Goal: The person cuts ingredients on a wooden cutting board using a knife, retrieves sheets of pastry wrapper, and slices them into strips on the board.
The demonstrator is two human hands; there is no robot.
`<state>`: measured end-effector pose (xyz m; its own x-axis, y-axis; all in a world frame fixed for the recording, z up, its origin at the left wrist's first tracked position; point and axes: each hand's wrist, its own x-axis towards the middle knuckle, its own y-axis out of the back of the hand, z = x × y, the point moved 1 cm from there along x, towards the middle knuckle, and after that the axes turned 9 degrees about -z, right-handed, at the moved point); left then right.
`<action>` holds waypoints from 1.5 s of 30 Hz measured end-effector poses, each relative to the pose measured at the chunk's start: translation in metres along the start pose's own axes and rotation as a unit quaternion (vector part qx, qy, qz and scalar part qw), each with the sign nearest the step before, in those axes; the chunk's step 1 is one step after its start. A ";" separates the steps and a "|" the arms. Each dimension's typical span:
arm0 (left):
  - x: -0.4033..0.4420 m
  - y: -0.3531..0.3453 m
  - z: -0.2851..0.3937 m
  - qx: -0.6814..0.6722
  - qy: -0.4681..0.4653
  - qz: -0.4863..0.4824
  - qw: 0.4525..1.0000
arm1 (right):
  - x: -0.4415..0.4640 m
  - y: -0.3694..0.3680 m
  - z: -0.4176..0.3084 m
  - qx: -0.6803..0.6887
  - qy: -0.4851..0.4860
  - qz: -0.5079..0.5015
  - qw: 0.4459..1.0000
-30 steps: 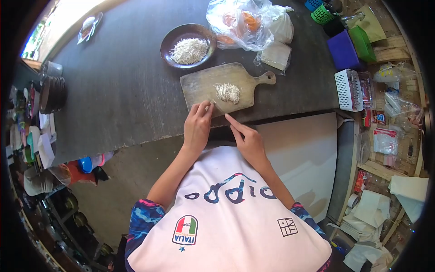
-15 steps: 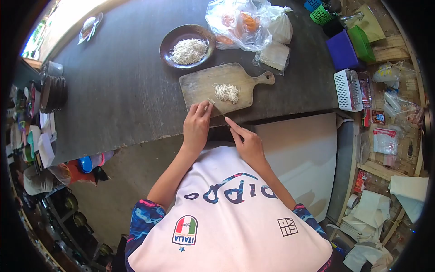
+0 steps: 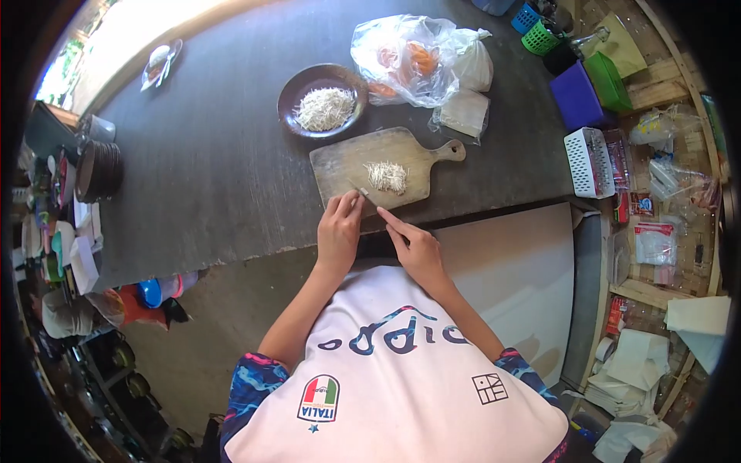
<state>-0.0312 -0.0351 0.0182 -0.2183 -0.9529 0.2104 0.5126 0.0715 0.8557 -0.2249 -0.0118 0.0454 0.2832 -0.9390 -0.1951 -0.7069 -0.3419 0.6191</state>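
A wooden cutting board (image 3: 334, 166) with a handle lies near the table's front edge. On it sits a small pile of thin white shreds (image 3: 387, 177). My right hand (image 3: 417, 253) is closed around a knife, its index finger stretched along the back of the blade. The thin knife blade (image 3: 368, 198) angles toward the fingertips of my left hand (image 3: 338, 230). Those fingers are bunched together at the board's near edge; what they pinch is mostly hidden. Beyond the board, a brown bowl (image 3: 286, 99) holds a larger heap of white shreds (image 3: 325, 109).
Behind the board are a clear plastic bag (image 3: 405, 58) with orange items and a flat wrapped pale block (image 3: 463, 113). A white perforated basket (image 3: 589, 162) and a purple container (image 3: 577, 94) line the right side. Stacked dark plates (image 3: 99, 171) stand at left.
The view has tilted slightly, so the table and board appear lower. More of the knife blade shows between my hands, which stay at the board's near edge.
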 end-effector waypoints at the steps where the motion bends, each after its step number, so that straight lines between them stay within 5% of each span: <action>1: 0.002 0.000 -0.001 0.003 -0.003 0.004 1.000 | 0.003 -0.002 0.001 -0.007 0.026 0.018 0.999; 45: -0.003 -0.003 -0.003 -0.015 0.020 0.002 1.000 | -0.005 0.006 -0.013 -0.018 -0.014 -0.013 1.000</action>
<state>-0.0300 -0.0330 0.0133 -0.1834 -0.9638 0.1934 0.5376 0.0664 0.8406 -0.2223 -0.0087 0.0600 0.2822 -0.9306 -0.2332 -0.6750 -0.3654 0.6411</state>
